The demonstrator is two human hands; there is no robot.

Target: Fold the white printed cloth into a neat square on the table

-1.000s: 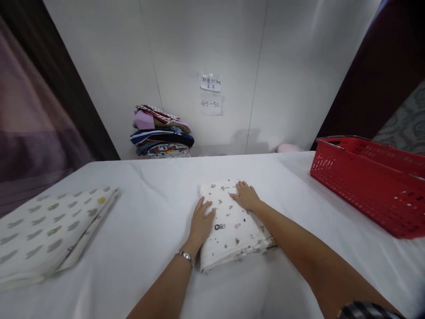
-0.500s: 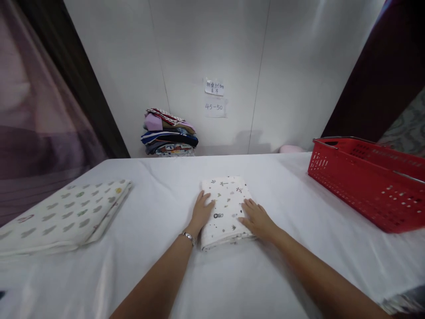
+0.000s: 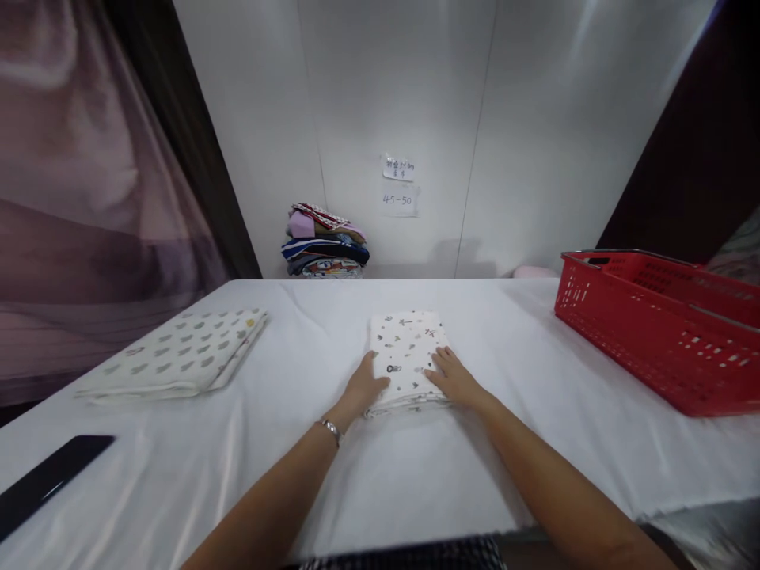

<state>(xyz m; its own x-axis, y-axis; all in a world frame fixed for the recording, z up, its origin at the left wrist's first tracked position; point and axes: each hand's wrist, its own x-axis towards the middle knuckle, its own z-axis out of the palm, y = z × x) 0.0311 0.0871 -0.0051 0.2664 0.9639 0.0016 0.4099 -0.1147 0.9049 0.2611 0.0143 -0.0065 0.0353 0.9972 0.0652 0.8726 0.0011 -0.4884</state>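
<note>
Folded cloth point(image 3: 406, 358), white with small dark prints, lies flat mid-table on the white sheet point(image 3: 522, 443), a bit nearer the far edge than the near one. Left hand point(image 3: 363, 388) rests flat on the cloth's near-left corner, fingers spread and extended, palm down, gripping nothing; a silver bracelet point(image 3: 328, 428) sits on that wrist. Right hand point(image 3: 454, 378) lies flat on the cloth's near-right edge, fingers straight and together-ish, pointing left and far, also not gripping, just pressing on top. Both forearms come in from the near edge, one each side of the cloth. Left of the cloth, well apart, a second folded cloth point(image 3: 184, 354) with grey-green prints lies flat on the sheet. Near left corner: a dark flat object point(image 3: 44, 480), partly cut off by the frame, kind unclear. Right side: a red basket point(image 3: 665, 324) sits on the table, well apart from the hands; contents not visible. Far behind the table, against the white wall point(image 3: 534, 119), a stack of folded clothes point(image 3: 325, 252) in mixed colours. Two paper notes point(image 3: 399, 184) are stuck on the wall just right of that stack; the lower one reads 45-50. Purple curtain point(image 3: 77, 198) at far left.
</note>
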